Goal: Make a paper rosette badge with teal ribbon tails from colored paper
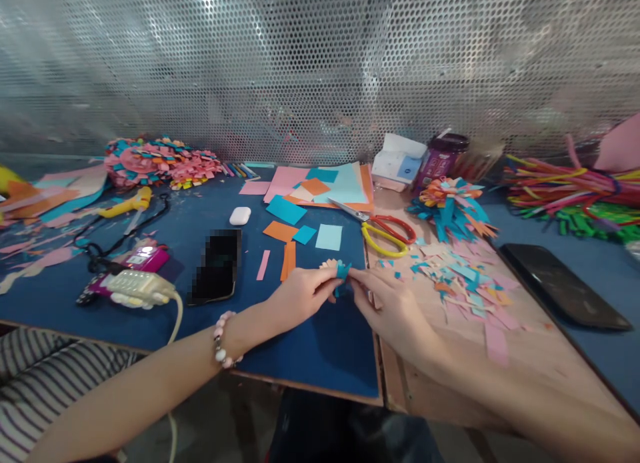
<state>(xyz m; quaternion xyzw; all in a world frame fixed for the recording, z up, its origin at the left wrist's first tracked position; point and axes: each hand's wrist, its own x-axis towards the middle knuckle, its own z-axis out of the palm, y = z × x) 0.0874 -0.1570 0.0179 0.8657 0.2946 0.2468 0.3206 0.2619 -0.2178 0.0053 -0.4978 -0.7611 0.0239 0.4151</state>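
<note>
My left hand [300,295] and my right hand [387,306] meet over the blue table top [320,346]. Both pinch a small folded paper piece [342,272], teal with a peach fringed edge showing at its left. A bead bracelet [223,343] circles my left wrist. Loose paper rectangles lie just beyond the hands: an orange strip [289,259], a pink strip [263,265], a light blue square [329,237] and a teal square [305,234].
Scissors [383,231] with red and yellow handles lie behind my hands. A phone [217,266], an earbud case [240,215], a glue gun [127,203], a finished fringed paper flower [453,206], paper scraps [465,283], a dark tablet [565,286] and coloured strips [570,189] surround the workspace. Perforated metal wall behind.
</note>
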